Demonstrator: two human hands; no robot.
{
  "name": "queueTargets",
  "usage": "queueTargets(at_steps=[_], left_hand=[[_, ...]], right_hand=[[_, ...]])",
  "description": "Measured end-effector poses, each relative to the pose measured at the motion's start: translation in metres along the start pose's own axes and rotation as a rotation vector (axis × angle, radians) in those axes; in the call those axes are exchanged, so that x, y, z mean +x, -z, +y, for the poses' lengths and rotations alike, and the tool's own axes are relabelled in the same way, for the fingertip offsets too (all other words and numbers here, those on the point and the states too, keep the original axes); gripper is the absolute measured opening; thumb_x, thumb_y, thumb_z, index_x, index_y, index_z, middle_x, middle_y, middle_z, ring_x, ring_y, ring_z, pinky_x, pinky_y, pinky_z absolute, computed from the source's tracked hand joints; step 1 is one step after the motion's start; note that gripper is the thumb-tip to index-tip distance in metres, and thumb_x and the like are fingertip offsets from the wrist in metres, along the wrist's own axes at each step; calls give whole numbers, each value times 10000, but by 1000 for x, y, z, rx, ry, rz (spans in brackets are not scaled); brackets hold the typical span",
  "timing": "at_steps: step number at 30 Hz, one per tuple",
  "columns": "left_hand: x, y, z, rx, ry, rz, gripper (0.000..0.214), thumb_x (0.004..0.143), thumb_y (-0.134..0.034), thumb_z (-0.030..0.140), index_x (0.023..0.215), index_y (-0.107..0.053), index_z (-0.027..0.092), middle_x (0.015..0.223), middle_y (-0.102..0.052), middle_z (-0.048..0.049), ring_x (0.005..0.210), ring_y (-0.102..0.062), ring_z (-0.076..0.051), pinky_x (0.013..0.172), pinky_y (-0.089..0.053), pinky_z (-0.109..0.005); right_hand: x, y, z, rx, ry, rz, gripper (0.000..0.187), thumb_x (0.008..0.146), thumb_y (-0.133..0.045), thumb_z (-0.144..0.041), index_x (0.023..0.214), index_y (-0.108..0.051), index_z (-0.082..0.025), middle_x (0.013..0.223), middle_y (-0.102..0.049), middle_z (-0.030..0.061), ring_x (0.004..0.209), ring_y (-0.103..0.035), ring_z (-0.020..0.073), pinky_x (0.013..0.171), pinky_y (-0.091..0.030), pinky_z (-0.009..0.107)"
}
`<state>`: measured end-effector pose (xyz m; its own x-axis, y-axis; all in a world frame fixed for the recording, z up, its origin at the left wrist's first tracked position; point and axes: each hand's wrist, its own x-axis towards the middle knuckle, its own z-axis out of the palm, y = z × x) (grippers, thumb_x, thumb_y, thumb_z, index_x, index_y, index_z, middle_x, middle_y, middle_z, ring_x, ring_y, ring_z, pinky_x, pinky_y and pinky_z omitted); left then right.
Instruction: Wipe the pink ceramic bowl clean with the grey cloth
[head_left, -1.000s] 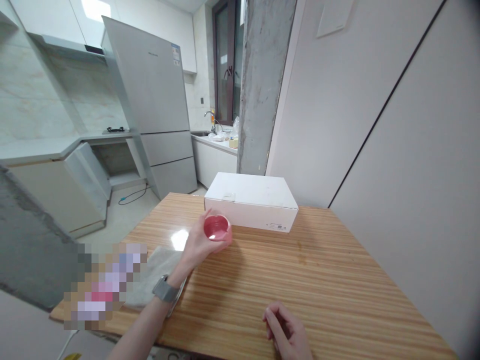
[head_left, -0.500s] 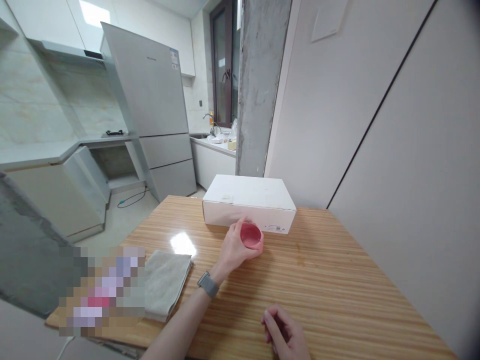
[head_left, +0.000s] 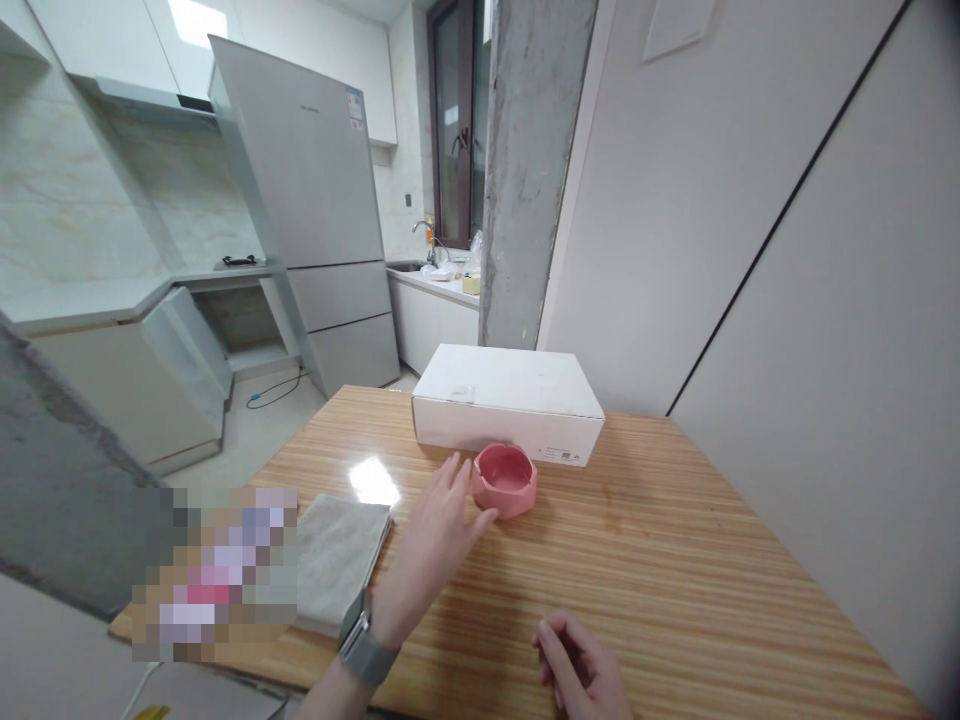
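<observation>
- A pixelated patch (head_left: 225, 570) lies at the worktop's (head_left: 690, 560) far left, toward eight o'clock from the bowl; what it covers I cannot tell.
- The folded grey cloth (head_left: 341, 560) sits at eight o'clock too, nearer; the watch (head_left: 367, 645) and wrist should pass clear of its edge so it doesn't get dragged.
- The left hand (head_left: 435, 535) is beside the bowl at eight o'clock, fingers and thumb spread apart, gripping nothing; whether its tips touch the wall I cannot tell. Best keep that spread wide and level, so no finger catches the notched rim.
- The pink bowl (head_left: 506, 492) stands upright on the worktop; its flat facets should suit finger and thumb on opposing sides.
- The white box (head_left: 517, 385) is just behind, at twelve o'clock; take care not to knock knuckles against it.
- The right hand (head_left: 581, 665), at five o'clock, is curled with thumb and finger together, nothing visible inside; it's well out of the way there.
</observation>
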<state>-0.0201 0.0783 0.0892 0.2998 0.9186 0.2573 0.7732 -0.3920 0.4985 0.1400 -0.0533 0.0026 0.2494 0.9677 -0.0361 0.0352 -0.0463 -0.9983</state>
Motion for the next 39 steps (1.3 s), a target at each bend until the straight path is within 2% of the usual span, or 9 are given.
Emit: queueTargets(at_steps=[3, 8, 12, 17, 20, 27, 32, 35, 39], left_hand=[[-46, 31, -19, 292, 178, -131, 309, 861, -495, 192, 1124, -633, 105, 1195, -625, -178, 1158, -562, -318, 984, -435, -441], [-106, 47, -68, 552, 303, -322, 583, 643, -434, -78, 1160, -614, 124, 1200, -625, -130, 1170, -565, -266, 984, -434, -365], [-113, 42, -83, 575, 286, -266, 557, 750, -365, -73, 1208, -601, 138, 1249, -621, -135, 1191, -568, -243, 995, -433, -359], [-104, 19, -67, 407, 192, -108, 401, 898, -344, 106, 1154, -643, 180, 1115, -706, -112, 1028, -673, -245, 841, -541, -349], [-106, -7, -43, 302, -68, 85, 396, 895, -376, 137, 1209, -611, 193, 1082, -728, -87, 944, -709, -215, 756, -580, -293], [-115, -62, 11, 247, -655, 409, 400, 849, -424, 102, 1203, -607, 127, 1039, -749, -81, 904, -729, -209, 767, -597, -241], [-120, -80, 17, 175, -704, 394, 351, 916, -467, 198, 1228, -621, 155, 1050, -745, -87, 924, -725, -237, 791, -606, -266], [-116, -65, 18, -25, -720, 246, 354, 896, -571, 302, 1235, -616, 207, 1096, -732, -80, 992, -706, -242, 845, -599, -300], [-80, -18, 20, -362, -281, 173, 333, 892, -590, 315, 1219, -616, 261, 1250, -656, -76, 1153, -624, -233, 967, -536, -353]], right_hand=[[1, -1, 0, 13, -6, 4, 507, 789, -579, -689, 669, -591, -197, 534, -455, -41, 452, -363, 98, 453, -311, 230], [6, 0, 0, 90, -18, -17, 512, 772, -621, -678, 657, -588, -181, 516, -479, -44, 426, -348, 67, 428, -280, 200], [9, 0, -4, 243, -156, -60, 494, 705, -710, -654, 675, -619, -169, 514, -546, -30, 392, -395, 64, 393, -276, 189], [9, -16, -20, 727, -428, -222, 487, 574, -874, -494, 850, -708, -128, 852, -744, 113, 762, -697, 207, 690, -525, 285], [13, -28, -34, 986, -605, -438, 550, 611, -851, -496, 972, -713, -105, 1058, -732, 155, 1007, -682, 252, 938, -478, 360], [21, -28, -41, 842, -529, -357, 498, 753, -670, -614, 895, -709, -138, 778, -753, 92, 749, -713, 249, 710, -564, 357], [22, -13, -34, 759, -530, -297, 454, 736, -732, -518, 930, -705, -109, 745, -750, 109, 693, -718, 255, 632, -578, 348], [25, -4, -35, 803, -559, -264, 453, 712, -754, -459, 975, -701, -95, 808, -762, 129, 769, -730, 292, 684, -587, 393], [29, 14, -35, 895, -596, -59, 360, 736, -718, -380, 960, -702, -99, 850, -773, 132, 905, -725, 324, 800, -580, 444]])
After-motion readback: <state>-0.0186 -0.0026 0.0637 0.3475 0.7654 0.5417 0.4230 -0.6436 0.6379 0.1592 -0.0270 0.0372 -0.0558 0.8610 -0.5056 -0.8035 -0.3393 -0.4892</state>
